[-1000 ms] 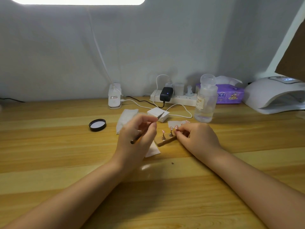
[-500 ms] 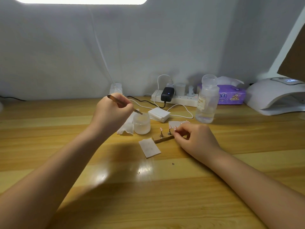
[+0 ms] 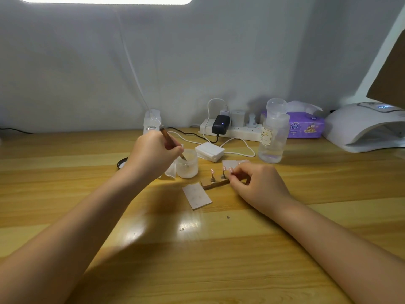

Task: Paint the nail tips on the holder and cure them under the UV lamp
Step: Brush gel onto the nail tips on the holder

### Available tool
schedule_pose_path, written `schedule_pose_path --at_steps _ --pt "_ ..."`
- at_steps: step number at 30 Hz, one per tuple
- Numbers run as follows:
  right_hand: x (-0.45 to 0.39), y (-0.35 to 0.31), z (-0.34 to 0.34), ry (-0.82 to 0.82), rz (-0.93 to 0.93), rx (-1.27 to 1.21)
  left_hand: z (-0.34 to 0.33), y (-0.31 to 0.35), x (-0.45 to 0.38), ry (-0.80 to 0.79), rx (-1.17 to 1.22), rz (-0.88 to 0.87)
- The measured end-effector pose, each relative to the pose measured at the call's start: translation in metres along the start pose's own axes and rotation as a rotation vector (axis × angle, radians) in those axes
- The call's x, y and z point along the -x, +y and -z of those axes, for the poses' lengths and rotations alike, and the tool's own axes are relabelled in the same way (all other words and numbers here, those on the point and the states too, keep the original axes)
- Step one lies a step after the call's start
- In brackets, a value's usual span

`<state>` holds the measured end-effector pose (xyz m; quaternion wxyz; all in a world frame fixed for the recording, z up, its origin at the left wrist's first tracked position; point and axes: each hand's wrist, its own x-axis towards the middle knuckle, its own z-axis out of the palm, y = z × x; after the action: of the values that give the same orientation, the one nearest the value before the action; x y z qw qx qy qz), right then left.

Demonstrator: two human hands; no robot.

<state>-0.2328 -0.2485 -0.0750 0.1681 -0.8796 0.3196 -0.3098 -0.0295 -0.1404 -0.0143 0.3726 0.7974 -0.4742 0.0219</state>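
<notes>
Wooden planks of the table [image 3: 219,270] are stretching under both your forearms as they are reaching in from the near edge. Your left hand [image 3: 153,155] is hovering over the frosted jar [image 3: 187,166], its grip curled round the brown brush [image 3: 172,142], which is tilting with its handle up to the far left and its tip dipping into the jar's mouth. Your right hand [image 3: 260,186] is lying low on the table to the right, knuckles up, its fingers curled in a pinch at the right end of the wooden holder [image 3: 215,184]. Two nail tips [image 3: 223,168] are standing upright on small metal stands on the holder, just left of your right fingertips. A white pad [image 3: 197,196] is lying on the table just near the holder. A clear bottle [image 3: 272,133] is standing beyond your right hand, with a stack of white pads [image 3: 210,151] to its left. The UV lamp [image 3: 363,128] is sitting at the far right, well apart from the holder.
</notes>
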Motion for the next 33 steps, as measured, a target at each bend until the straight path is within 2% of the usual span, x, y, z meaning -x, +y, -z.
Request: schedule_pose_path --at_steps 6,18,25,30,33 --pt "0.0006 -0.0015 0.0012 -0.007 -0.008 -0.009 -0.0019 -0.0040 -0.0006 0.016 0.025 -0.007" --pt "0.0016 -0.0031 0.0025 -0.009 -0.008 -0.013 0.0046 -0.0013 0.0033 0.236 0.089 -0.108" --pt "0.0019 -0.0038 0.0029 -0.008 -0.009 -0.013 0.0013 0.0002 0.0068 0.151 0.088 -0.089" --pt "0.0018 -0.0045 0.0035 -0.019 -0.010 -0.010 0.0047 -0.0010 0.0065 0.264 0.112 -0.101" --pt "0.0017 -0.0047 0.0039 -0.021 -0.013 -0.009 0.0053 0.0000 0.0064 0.270 0.128 -0.094"
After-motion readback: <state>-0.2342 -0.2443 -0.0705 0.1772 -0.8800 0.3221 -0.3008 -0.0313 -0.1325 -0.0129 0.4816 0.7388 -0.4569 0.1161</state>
